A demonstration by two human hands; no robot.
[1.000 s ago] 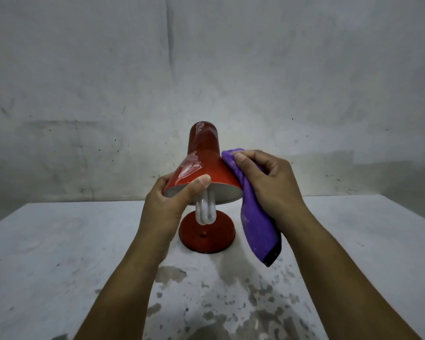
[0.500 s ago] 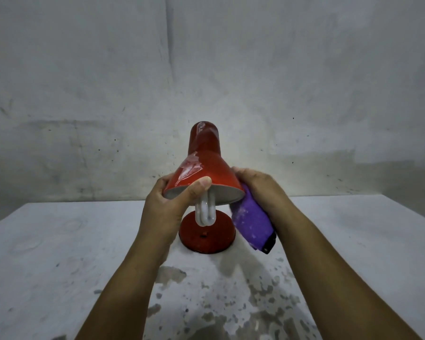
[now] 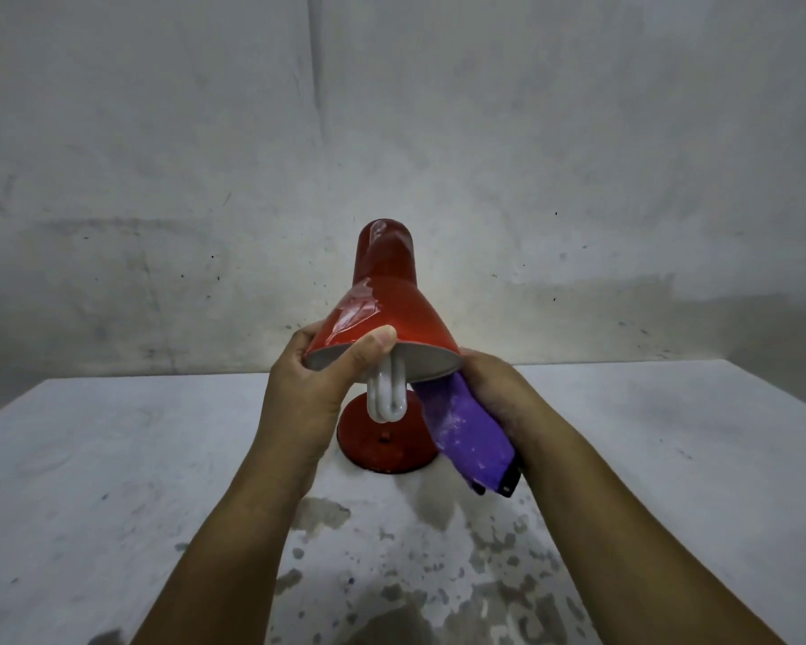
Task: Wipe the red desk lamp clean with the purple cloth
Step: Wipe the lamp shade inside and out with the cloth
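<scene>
The left hand gripped the glossy cone-shaped lamp by its rim. The right hand clutched the cloth just beneath that rim, dust-flecked and drooping.

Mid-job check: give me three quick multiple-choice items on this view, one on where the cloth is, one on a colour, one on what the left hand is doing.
1. Where is the purple cloth?
A. flat on the table
B. in the right hand, by the shade's right rim
C. draped over the lamp's top

2. What colour is the lamp base?
A. white
B. black
C. red

3. What is the left hand doing?
A. gripping the rim of the red lamp shade
B. resting flat on the table
C. holding the bulb

Answers:
1. B: the cloth hangs from the right hand, just under the rim.
2. C: the round base matches the red shade.
3. A: the thumb lies across the front rim, the fingers behind it.
</scene>
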